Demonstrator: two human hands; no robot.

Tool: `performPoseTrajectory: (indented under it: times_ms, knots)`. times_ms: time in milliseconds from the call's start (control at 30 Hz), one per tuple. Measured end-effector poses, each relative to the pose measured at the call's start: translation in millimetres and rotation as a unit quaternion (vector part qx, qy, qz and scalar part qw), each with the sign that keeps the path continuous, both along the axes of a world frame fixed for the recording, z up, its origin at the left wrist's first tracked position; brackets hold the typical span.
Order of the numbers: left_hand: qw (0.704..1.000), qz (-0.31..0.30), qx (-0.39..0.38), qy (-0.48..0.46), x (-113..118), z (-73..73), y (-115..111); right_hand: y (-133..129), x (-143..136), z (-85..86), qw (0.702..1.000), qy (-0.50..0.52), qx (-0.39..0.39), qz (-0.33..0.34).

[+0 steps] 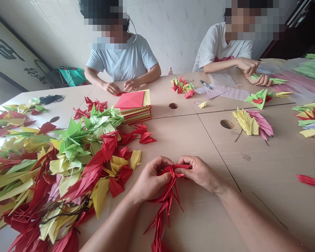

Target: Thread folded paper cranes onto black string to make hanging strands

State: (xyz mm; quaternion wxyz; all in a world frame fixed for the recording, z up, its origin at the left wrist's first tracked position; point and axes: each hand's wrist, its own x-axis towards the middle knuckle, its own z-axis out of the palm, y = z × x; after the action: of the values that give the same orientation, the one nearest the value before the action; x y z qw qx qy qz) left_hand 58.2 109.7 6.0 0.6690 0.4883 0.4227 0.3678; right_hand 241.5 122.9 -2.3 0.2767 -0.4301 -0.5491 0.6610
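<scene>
A chain of folded red paper pieces (166, 201) hangs from between my hands toward the table's front edge. My left hand (155, 176) pinches the top of this chain, thumb toward me. My right hand (199, 173) grips a folded red paper strip (183, 167) at the chain's top end, thumb laid along it. Both hands are closed and nearly meet at the fingertips. Where the top pieces join is partly hidden by my fingers. To the left of my left hand lies a yellow folded paper piece (135, 159).
A heap of yellow, green and red folded paper (76, 157) covers the left side. Behind it stands a stack of coloured paper sheets (136, 108). Two people sit across the table, their hands (120, 86) on paper. A round hole (226, 124) and a thin cord (270, 210) are at right.
</scene>
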Motion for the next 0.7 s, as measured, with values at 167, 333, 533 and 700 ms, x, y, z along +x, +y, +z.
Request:
performPoseTrajectory:
  times_ms: [167, 333, 533, 700]
  knots:
    - [0.999, 0.035, 0.023, -0.025, 0.2, -8.7, 1.9, -1.1, -1.3, 1.1, 0.999, 0.021, 0.039, -0.031]
    - [0.998, 0.042, 0.045, 0.001, 1.6, -6.4, 3.1, -3.9, -2.4, 3.8, 0.990, -0.028, 0.135, -0.020]
    - [0.998, 0.057, 0.033, -0.012, 1.7, -5.9, 2.8, -5.5, -2.9, 1.1, 0.983, -0.051, 0.177, -0.027]
    - [0.996, 0.074, 0.022, -0.036, 3.1, -5.6, 2.4, -4.1, -3.3, -3.7, 0.979, -0.026, 0.200, -0.036]
